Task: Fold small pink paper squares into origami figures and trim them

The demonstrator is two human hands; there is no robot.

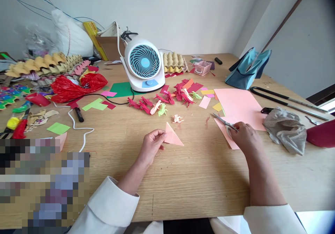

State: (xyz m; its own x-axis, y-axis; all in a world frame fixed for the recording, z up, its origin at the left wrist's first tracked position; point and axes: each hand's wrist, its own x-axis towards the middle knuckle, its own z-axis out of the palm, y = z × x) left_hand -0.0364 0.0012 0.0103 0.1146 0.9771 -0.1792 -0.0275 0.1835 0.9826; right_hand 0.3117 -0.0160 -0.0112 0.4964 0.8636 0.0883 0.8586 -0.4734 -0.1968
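My left hand [153,141] pinches a folded pink paper triangle [173,136] by its left side, close above the table. Over to the right, my right hand [247,136] is closed on the handles of a pair of scissors [225,121]; the blades point left and away from me. Under the scissors lie a large pink paper sheet [239,104] and a smaller pink piece [227,138]. A small pale pink folded paper figure [177,118] sits just beyond the triangle. Behind it are several red, pink and green folded figures [143,105].
A white fan [145,64] stands at the back middle. Egg trays [174,61], a red plastic bag [78,85] and green paper scraps [95,104] lie about. On the right are a blue bag [248,68], a black U-shaped bar [282,103] and a grey cloth [285,129].
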